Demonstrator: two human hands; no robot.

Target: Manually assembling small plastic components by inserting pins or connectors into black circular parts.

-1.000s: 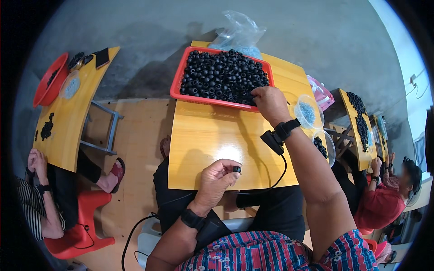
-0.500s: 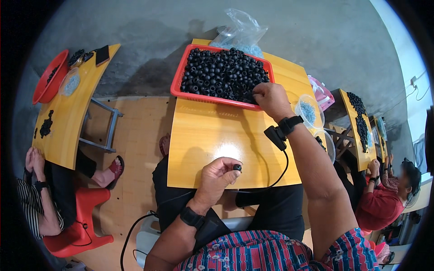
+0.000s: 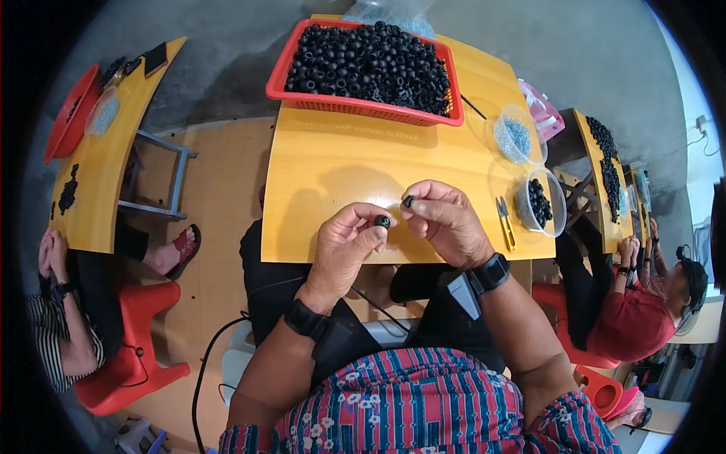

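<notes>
Right hand (image 3: 448, 225) has come back from the near right corner of the red basket (image 3: 363, 111) to just beside the left hand (image 3: 342, 248). Both hands are now on the person's side of the basket, well apart from it. Grip: left thumb and forefinger pinch a rounded black part (image 3: 383, 221); right fingertips pinch a small black piece (image 3: 408, 202); the two are near each other, not touching. Handling, my judgement: hold the left pinch firm but low, so its upward face stays uncovered; bring the right piece over squarely, wrists steady, pressing only once aligned. Not resolved: detail on the left part's face; most of the right piece, behind fingertips; lower layers inside the basket; the clear bag (image 3: 387, 10) behind it, cut by the upper edge.
</notes>
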